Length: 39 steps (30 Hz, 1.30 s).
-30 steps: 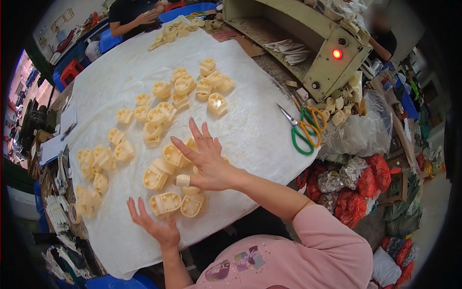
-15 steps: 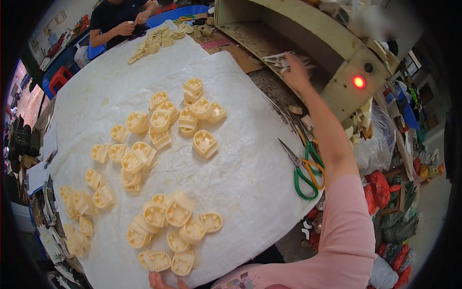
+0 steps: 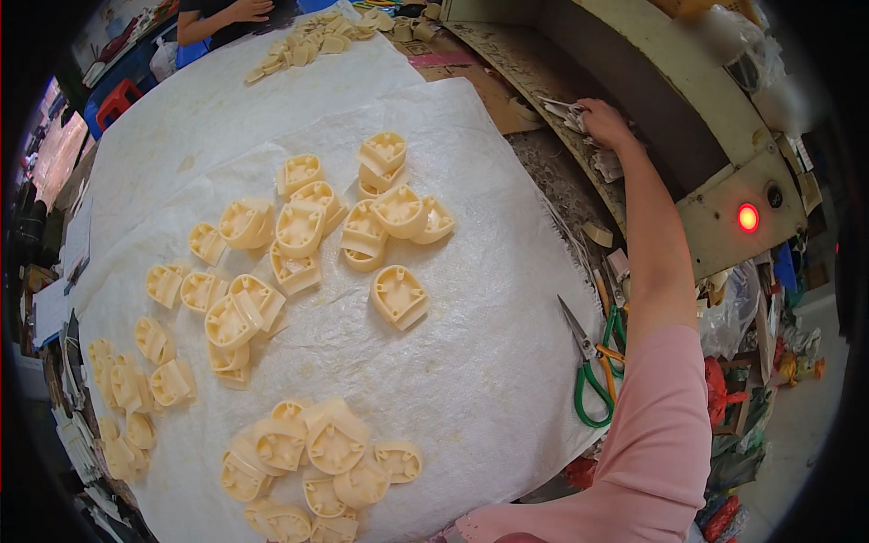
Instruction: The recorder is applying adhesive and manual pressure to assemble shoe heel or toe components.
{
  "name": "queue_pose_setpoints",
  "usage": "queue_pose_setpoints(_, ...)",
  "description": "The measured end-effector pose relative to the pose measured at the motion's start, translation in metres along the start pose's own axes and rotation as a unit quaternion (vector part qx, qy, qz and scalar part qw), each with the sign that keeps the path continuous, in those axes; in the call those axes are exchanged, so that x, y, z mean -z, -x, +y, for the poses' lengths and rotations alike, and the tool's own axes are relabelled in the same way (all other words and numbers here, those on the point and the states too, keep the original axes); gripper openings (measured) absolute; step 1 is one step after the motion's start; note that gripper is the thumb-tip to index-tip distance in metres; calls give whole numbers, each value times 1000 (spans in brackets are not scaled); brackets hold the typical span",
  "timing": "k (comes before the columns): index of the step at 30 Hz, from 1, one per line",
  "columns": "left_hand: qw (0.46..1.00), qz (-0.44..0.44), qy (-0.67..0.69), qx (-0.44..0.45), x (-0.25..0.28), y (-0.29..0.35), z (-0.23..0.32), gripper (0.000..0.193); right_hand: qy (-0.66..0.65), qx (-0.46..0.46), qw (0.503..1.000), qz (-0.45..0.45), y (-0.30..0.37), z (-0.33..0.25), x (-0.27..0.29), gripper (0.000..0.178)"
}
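The right hand [image 3: 608,125] reaches into the open front of a worn, olive-cream metal housing [image 3: 720,237], its fingers bent down over a loose sheaf of white strips [image 3: 565,112]. The strips are thin, flat and narrow, white to off-white, and lie overlapping at uneven angles on the housing floor near its front edge. A few slender ends stick out to the left of the fingers; more pale, slightly greyish pieces show just below the wrist, and the rest are covered by the hand. I cannot tell whether the fingers have closed on any strip. The left hand is out of view, so its state cannot be told.

On the white sheet [image 3: 493,362] covering most of the tabletop [image 3: 559,176] sit many cream-yellow shells [image 3: 399,297], in loose clusters, some stacked. Each is a hollow piece with a raised wall, rounded at one end and straighter at the other; small round pegs show inside those facing up. Green-handled scissors [image 3: 589,349] lie slightly open at the sheet's right edge, beside an orange-handled tool [image 3: 612,354] partly hidden by the arm. A red light [image 3: 748,217] glows on the housing's end panel.
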State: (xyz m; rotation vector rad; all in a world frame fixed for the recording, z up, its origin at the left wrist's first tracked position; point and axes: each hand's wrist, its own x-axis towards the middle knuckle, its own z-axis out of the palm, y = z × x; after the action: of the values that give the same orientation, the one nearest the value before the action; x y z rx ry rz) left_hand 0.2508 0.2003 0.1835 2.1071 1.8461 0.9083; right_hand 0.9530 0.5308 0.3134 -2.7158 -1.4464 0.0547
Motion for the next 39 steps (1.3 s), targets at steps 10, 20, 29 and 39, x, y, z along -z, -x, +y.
queue_pose_setpoints(10,999,20,-13,-23,-11,-8,3,60,-92,-18,951,295,5,5,0,30)
queue_pose_setpoints(20,997,29,-39,-52,21,-6,5,59,-188,88,866,456,95,-32,29,29)
queue_pose_setpoints(29,997,28,11,-66,46,-20,26,67,-244,426,796,354,368,-127,44,31)
queue_pose_setpoints(39,951,-36,305,-28,82,22,14,42,-285,548,750,237,600,-224,-40,36)
